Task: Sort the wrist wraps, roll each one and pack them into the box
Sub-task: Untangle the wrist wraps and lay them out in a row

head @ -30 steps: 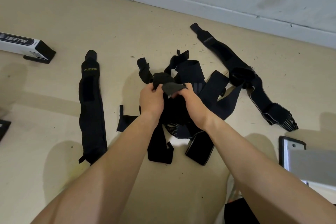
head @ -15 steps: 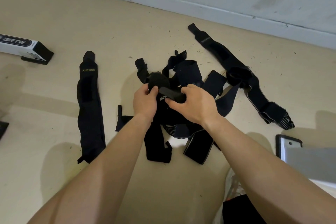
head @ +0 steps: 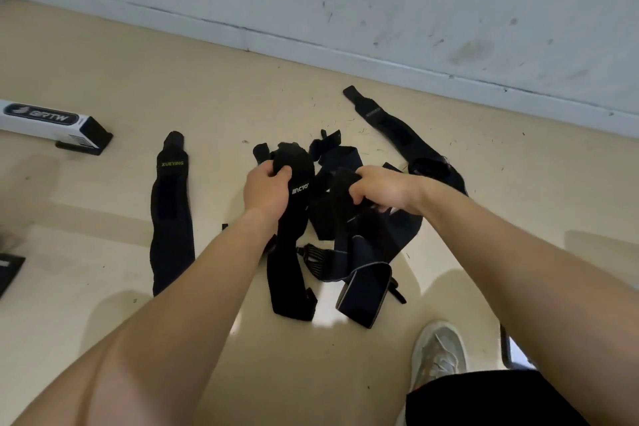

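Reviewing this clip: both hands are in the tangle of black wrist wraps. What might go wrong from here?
1. The left hand grips the white-lettered wrap while the right hand grips another strap in the pile. Pulling them apart may drag tangled wraps along.
2. All the wraps are black, so pairs could be mismatched unless lettering, as on the XUEYING wrap, is checked.

Black shorts [head: 484,398], pale grey sneaker [head: 437,353]

Matt black woven cloth wrist wraps [head: 172,214] lie on a smooth, slightly glossy beige floor [head: 103,73]; the box [head: 52,121] looks like glossy printed card.
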